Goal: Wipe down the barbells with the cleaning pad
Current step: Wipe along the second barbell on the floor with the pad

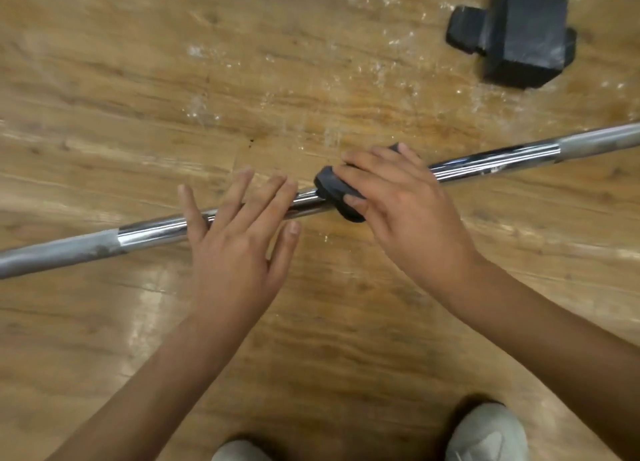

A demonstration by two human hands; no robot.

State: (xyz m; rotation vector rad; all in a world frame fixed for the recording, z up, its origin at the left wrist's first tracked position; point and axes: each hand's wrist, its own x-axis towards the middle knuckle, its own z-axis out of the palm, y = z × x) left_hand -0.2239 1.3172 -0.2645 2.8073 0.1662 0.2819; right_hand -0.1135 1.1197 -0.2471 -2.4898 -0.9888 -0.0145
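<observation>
Bar [485,164] is lying on the wood floor [138,79], running diagonally from the left frame edge up to the right frame edge, with both ends cut off. Its middle stretch is showing shiny chrome. One dull grey section [59,254] is starting left of the hands and another [599,141] right of them.

Right hand [405,214] is gripping the dark pad [332,186]: grip closed on it, fingers curling over the top, thumb pressing its near side. Pad is sitting on the bar about mid-frame, wrapping over the chrome.

Left hand [235,249] is resting on the bar just left of the pad, grip open and holding nothing. Its fingers [273,197] are lying straight and spread across the chrome, tips reaching past the bar's far edge, thumb pointing off on the near side. A short strip of chrome is showing between these fingers and the pad. Right of the pad, a long run of chrome is showing up to the grey section.

Black block [526,27] is sitting on the floor at top right, cut by the top edge, well apart from the bar. White scuffs [381,69] are showing on the floor between block and bar. Two pale shoes [488,433] are poking in at the bottom edge, well apart from the bar on its near side.
</observation>
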